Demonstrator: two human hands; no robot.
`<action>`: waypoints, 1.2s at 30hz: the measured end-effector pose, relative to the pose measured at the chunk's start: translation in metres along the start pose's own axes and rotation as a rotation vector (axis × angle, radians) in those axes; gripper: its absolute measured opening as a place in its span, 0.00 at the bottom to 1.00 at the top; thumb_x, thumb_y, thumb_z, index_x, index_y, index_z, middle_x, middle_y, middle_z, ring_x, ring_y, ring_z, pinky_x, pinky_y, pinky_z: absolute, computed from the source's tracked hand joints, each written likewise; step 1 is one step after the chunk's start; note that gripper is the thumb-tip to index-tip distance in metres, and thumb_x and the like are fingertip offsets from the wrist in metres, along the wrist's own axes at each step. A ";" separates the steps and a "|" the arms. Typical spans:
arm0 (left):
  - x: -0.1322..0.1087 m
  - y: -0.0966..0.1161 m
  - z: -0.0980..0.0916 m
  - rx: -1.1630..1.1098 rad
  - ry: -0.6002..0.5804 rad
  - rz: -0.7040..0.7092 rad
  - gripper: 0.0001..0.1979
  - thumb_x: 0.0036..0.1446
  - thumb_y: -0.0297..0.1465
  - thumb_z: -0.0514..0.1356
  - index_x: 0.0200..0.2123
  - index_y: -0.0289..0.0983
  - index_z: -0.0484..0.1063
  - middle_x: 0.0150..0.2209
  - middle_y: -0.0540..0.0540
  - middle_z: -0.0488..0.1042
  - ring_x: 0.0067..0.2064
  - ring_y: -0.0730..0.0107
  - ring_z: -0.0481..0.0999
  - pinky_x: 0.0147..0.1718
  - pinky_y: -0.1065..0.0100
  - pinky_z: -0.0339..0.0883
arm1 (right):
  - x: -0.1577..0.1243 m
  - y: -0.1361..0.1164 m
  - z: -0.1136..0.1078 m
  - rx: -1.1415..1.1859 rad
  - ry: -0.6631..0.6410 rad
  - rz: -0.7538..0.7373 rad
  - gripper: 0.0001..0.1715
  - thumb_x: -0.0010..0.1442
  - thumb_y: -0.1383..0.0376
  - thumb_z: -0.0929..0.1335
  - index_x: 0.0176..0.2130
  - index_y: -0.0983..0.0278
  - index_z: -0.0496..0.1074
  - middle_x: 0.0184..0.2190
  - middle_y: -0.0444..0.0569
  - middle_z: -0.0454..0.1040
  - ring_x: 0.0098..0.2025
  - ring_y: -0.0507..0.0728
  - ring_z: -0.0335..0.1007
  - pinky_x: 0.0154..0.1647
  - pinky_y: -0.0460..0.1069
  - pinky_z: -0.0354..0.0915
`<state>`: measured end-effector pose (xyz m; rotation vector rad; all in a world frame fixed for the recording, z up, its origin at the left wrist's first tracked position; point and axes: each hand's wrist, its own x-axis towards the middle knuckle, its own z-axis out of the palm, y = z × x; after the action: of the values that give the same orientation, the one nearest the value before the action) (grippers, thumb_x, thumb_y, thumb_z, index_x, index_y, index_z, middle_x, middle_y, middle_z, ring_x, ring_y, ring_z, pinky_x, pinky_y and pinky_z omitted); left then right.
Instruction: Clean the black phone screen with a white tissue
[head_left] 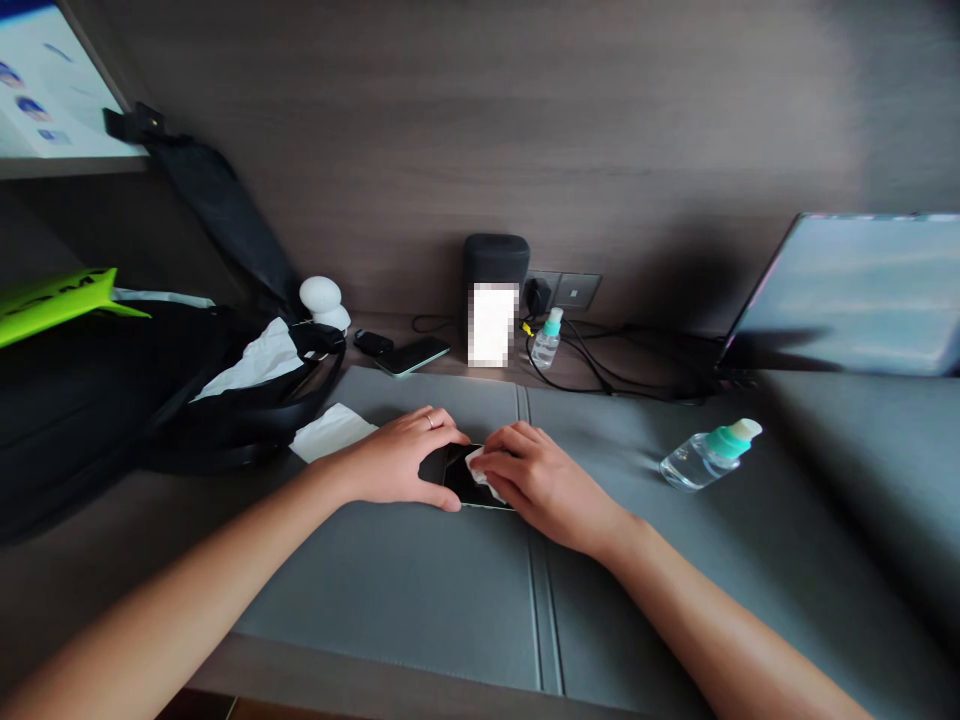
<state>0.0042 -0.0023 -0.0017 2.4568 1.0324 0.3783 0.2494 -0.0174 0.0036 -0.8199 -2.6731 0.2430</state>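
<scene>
A dark smartphone (pixel 454 478) lies flat, screen up, on the grey desk mat (pixel 390 580). My left hand (pixel 397 462) spans its left end, thumb on the near edge and fingers at the far edge, steadying it. Bunched in the fingers of my right hand (pixel 541 475) is a white tissue (pixel 486 482), pressed on the screen. The right end of the phone is hidden under that hand. Another white tissue (pixel 330 432) rests on the mat just behind my left wrist.
A small clear spray bottle (pixel 701 462) lies tilted at right; another (pixel 547 340) stands behind near cables (pixel 600 370). A black cylinder (pixel 495 260), second phone (pixel 414 354) and white round device (pixel 322 300) line the back. A black bag (pixel 112 400) is left, a laptop (pixel 862 300) right.
</scene>
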 end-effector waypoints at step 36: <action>0.000 -0.002 0.001 0.000 -0.006 -0.004 0.32 0.48 0.46 0.69 0.55 0.45 0.67 0.50 0.46 0.68 0.54 0.55 0.68 0.53 0.58 0.64 | 0.003 -0.007 0.004 -0.026 -0.021 -0.017 0.12 0.70 0.66 0.60 0.45 0.62 0.72 0.42 0.52 0.72 0.45 0.58 0.65 0.48 0.53 0.59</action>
<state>0.0037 -0.0016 -0.0034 2.4543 1.0343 0.3699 0.2419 -0.0217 0.0030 -0.8068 -2.7073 0.2145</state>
